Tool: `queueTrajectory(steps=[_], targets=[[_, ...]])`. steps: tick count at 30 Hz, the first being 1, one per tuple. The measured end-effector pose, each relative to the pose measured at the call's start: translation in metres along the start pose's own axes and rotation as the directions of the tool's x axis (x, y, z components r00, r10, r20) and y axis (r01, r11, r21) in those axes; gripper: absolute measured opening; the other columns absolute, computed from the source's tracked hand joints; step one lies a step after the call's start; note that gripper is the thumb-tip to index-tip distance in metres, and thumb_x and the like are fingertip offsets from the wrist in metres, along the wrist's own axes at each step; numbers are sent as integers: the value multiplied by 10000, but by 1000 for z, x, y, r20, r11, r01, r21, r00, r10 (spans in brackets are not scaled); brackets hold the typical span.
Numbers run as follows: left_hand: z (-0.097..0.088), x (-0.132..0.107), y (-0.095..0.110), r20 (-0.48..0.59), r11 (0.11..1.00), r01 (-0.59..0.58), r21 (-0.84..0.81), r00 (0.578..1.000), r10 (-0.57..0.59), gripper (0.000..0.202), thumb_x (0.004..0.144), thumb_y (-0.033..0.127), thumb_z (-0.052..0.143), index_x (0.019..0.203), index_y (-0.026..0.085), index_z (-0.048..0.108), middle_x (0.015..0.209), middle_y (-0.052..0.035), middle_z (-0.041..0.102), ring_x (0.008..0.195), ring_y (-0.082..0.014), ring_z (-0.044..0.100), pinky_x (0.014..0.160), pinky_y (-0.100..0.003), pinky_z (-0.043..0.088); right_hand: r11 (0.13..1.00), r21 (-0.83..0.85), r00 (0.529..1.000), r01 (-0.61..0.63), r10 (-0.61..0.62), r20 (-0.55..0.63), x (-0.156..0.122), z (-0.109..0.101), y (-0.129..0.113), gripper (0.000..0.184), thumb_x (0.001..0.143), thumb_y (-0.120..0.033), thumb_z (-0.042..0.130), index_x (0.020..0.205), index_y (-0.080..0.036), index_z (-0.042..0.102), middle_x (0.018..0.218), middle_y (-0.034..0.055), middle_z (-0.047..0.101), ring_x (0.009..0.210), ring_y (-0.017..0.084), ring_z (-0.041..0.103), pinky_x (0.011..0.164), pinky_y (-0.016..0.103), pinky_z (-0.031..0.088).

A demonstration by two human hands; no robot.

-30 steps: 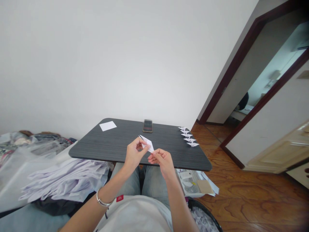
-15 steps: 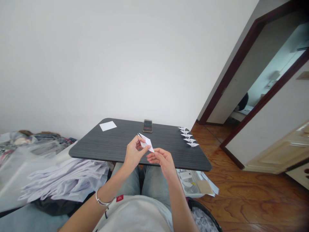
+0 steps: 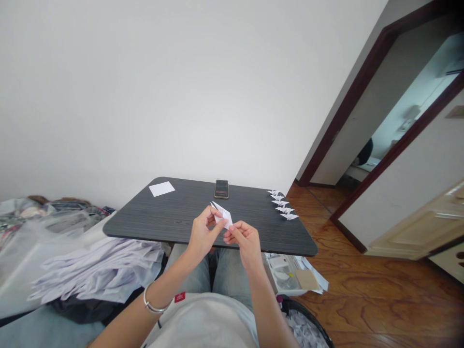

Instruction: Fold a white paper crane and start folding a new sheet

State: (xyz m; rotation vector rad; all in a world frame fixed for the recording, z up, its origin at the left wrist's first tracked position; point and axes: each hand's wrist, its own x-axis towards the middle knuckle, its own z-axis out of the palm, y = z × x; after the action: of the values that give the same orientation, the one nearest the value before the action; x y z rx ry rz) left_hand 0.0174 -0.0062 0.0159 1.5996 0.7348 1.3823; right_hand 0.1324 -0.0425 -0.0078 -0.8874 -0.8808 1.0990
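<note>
A folded white paper (image 3: 224,213), diamond-shaped with a split upper point, is held above the near part of the dark table (image 3: 152,217). My left hand (image 3: 205,232) pinches its left side between thumb and fingers. The thumb and forefinger of my right hand (image 3: 245,240) are closed on its lower right tip. Along the table's right edge stand several folded paper cranes (image 3: 280,203) in a row. A flat white sheet of paper (image 3: 162,188) lies at the far left corner.
A phone (image 3: 221,189) leans near the wall at the table's back. Left of the table is a heap of white paper or cloth (image 3: 101,268). Below its right side are a box of small items (image 3: 284,275) and a dark bin of paper scraps (image 3: 304,328).
The folded paper has shifted slightly right and turned a little. My right fingers now grip farther over its lower tip, and both hands have come closer together.
</note>
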Motion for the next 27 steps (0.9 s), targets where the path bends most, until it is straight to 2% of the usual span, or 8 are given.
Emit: queueTrajectory(steps=[6,11,18,24,27], targets=[[-4,0,-1,44,1000,-5,-23,999,6,92,748,224,557,776,162,495,703,1,576,638,-107,555,620,-212,434,999,-31,999,36,-37,-5,1,0,0,196,661,-322,679,629,-151,588,529,1,647,426,96,579,435,184,483],[-3,0,4,97,999,35,-5,995,-35,97,768,253,528,786,158,516,699,-9,603,628,-116,564,604,-214,430,997,-59,999,43,-43,-7,1,2,-1,223,661,-351,675,613,-158,574,505,-4,632,410,98,566,418,189,476],[-2,-2,3,103,998,64,-14,993,-62,131,788,291,502,821,165,514,700,-17,633,633,-131,587,618,-231,450,997,-61,999,50,-51,-11,-1,2,-3,220,672,-331,665,596,-163,546,480,-22,609,385,81,533,415,179,451],[-5,-2,4,155,998,43,42,987,-49,104,797,248,494,859,166,513,690,-11,623,636,-127,584,615,-221,440,998,-43,999,44,-43,18,0,2,-3,211,691,-337,650,622,-162,554,493,-28,603,402,78,532,423,179,445],[-4,-4,6,201,999,35,40,979,-43,110,787,219,507,884,167,509,760,-27,638,681,-131,593,643,-224,441,997,-51,998,62,-62,9,-1,3,-4,211,711,-335,635,625,-161,553,493,-32,589,412,73,524,430,175,434]])
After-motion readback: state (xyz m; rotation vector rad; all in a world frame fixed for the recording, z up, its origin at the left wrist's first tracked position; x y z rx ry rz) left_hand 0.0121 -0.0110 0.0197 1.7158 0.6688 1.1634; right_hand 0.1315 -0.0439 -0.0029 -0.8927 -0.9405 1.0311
